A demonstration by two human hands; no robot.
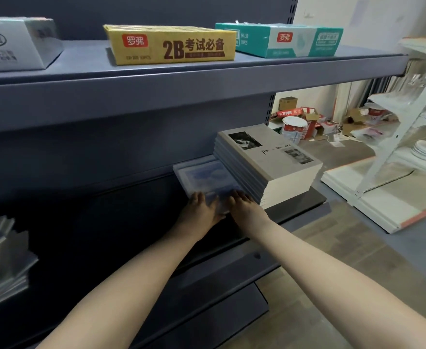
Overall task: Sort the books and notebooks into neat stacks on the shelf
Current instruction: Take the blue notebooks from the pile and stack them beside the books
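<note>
— What's going on at that shelf?

— Squaring up a pile, I'd say. Both hands are on a thin blue-covered notebook (204,176), perhaps a few of them, lying flat on the middle shelf (296,199). It sits right against the left side of the tall stack of grey "Time Memory" books (269,162).

— Is it being gripped?

— It doesn't look that way. The left hand (198,210) and the right hand (244,209) sit side by side at the near edge. The fingers (196,197) lie fairly straight on the cover, pressing rather than pinching. It's blurred there, so I can't tell whether a thumb is tucked underneath.

— How far along is the job, then?

— Partway, by my reckoning. The grey stack looks tidy, but the blue pile is low. There's also a blurred heap of books (3,260) down at the left that looks loose and fanned out.

— And the next move?

— I'd guess a gentle push to bring the blue pile's front edge level with the grey stack's, keeping the sides parallel. It needs a light touch, since the tall stack is right alongside and a nudge could shift its top books. After that, more books probably want fetching from the heap on the left.
</note>
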